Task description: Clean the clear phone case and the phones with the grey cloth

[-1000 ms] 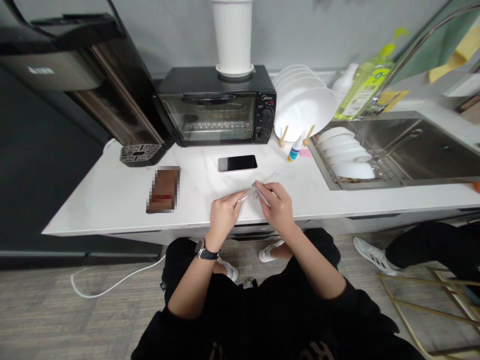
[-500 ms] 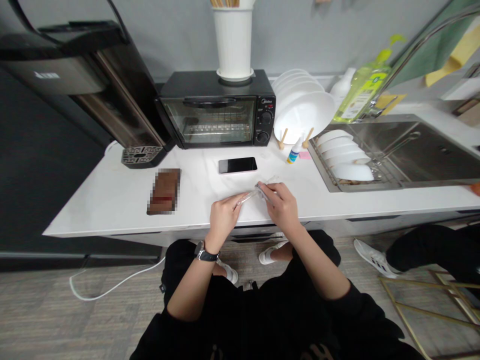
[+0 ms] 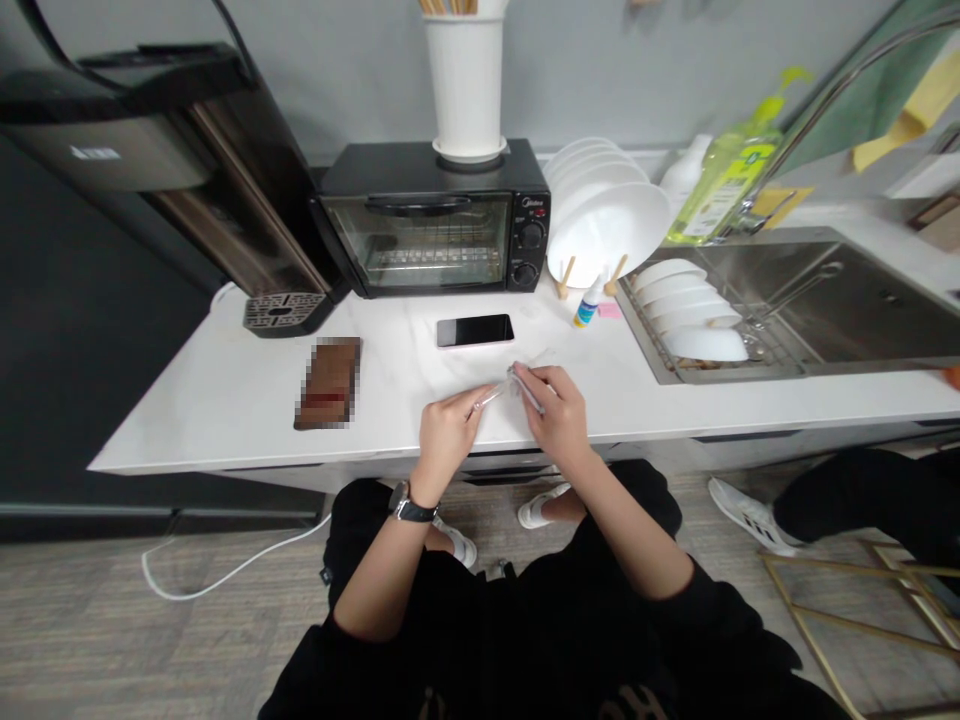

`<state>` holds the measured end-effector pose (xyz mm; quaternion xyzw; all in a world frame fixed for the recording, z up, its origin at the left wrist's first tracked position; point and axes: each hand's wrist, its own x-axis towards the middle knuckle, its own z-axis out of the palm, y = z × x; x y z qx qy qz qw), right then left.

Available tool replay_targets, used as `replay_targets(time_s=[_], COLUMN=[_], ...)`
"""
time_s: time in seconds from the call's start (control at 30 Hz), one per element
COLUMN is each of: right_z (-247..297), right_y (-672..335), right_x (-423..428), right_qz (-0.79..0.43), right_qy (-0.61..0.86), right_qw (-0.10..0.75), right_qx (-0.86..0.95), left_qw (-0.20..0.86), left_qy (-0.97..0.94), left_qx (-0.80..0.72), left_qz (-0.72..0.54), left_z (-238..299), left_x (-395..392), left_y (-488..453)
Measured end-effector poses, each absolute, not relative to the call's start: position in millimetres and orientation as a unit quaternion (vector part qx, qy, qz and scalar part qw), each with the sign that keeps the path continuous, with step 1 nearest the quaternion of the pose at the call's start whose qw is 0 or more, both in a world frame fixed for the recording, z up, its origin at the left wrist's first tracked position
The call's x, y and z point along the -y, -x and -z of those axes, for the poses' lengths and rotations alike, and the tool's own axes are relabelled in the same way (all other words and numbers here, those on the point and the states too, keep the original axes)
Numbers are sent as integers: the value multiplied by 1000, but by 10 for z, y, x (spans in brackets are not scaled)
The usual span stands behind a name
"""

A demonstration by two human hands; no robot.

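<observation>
Over the counter's front edge, my left hand (image 3: 448,428) pinches one end of a thin, see-through plastic piece that looks like a clear phone case (image 3: 493,395). My right hand (image 3: 557,412) is closed on its other end, thumb and fingers together. Its outline between the hands is faint, and the fingers cover part of it. Just beyond lies a phone (image 3: 475,331), dark screen up and apart from both hands. A small white spray bottle with a blue and yellow label (image 3: 589,303) stands farther right, beside a pink slip (image 3: 609,311).
Behind the phone stands a black toaster oven (image 3: 435,240) bearing a white utensil holder (image 3: 466,90). To the left are a drinks machine (image 3: 225,180) and a blurred-out brown item (image 3: 328,385). Plates (image 3: 607,230) and a sink (image 3: 862,310) are right. Another person's shoe (image 3: 750,515) shows below.
My right hand has shifted slightly left, toward my left hand, still gripping the clear plastic. My left hand and the things on the counter stay put.
</observation>
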<state>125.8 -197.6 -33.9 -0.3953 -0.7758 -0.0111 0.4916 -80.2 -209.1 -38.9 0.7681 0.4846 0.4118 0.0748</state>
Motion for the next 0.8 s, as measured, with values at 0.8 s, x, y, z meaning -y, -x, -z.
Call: replay_targets(time_s=[0.8], right_z=[322], right_y=[-1676], right_x=[1700], right_qz=[95], right_qy=[456], right_qw=[472], right_qx=[748], left_qw=[99], left_qy=[-761], left_qx=[-490], left_qz=[-412], left_z=[396], left_x=[2089], left_y=[809])
